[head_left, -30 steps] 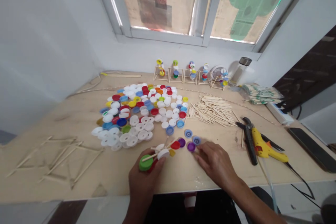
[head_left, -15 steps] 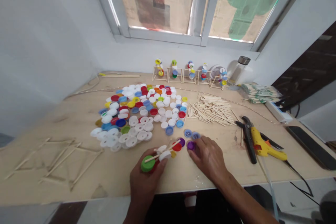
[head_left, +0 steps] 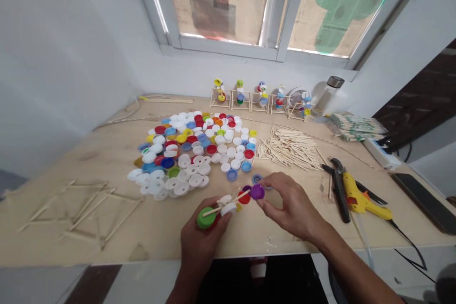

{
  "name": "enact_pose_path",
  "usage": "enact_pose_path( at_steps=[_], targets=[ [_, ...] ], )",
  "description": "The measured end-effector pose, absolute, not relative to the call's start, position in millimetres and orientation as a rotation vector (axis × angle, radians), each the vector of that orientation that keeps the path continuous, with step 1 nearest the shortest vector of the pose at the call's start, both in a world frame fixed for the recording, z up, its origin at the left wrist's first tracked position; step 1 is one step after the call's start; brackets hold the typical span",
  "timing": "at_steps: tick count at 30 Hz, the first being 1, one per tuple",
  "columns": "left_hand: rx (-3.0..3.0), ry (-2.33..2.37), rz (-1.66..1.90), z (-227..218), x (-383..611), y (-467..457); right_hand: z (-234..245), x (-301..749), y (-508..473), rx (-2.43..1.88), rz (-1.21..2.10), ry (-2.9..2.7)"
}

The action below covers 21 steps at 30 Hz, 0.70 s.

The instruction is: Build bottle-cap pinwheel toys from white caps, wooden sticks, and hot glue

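My left hand (head_left: pixel 201 242) is closed around a small model of bottle caps glued on thin wooden sticks (head_left: pixel 223 206), with a green cap (head_left: pixel 205 218) at its near end and white and red caps further along. My right hand (head_left: pixel 290 206) pinches a purple cap (head_left: pixel 257 192) between thumb and fingers, just off the table and right beside the model's far end. A blue cap (head_left: pixel 256 179) lies on the table just behind the purple one.
A big heap of loose caps (head_left: pixel 192 152) covers the table's middle, a pile of wooden sticks (head_left: pixel 290 149) lies to its right. A yellow glue gun (head_left: pixel 358 194) and black pliers (head_left: pixel 338 190) are at right. Several finished cap models (head_left: pixel 260 97) stand by the wall. Stick frames (head_left: pixel 85 206) lie left.
My right hand has picked the purple cap up off the table and brought it toward the model. My left hand has kept hold of the model, almost still.
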<state>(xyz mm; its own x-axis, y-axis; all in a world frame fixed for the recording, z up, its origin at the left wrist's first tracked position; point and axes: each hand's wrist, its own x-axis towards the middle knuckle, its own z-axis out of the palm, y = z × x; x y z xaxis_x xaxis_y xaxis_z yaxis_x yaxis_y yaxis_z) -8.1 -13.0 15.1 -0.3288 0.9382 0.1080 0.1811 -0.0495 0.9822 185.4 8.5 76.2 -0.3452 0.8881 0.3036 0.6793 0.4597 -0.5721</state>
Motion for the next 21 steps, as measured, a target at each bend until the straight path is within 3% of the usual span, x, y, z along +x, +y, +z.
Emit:
enact_pose_path(
  at_steps=[7, 21],
  targets=[
    [1.272, 1.558, 1.381, 14.9, -10.2, -12.2, 93.4, 175.8, 19.6, -1.243, 0.258, -2.408],
    [1.283, 1.528, 1.394, 15.8, -7.6, -12.4, 99.0, 169.9, 26.8, -1.194, 0.172, -2.631]
  ],
)
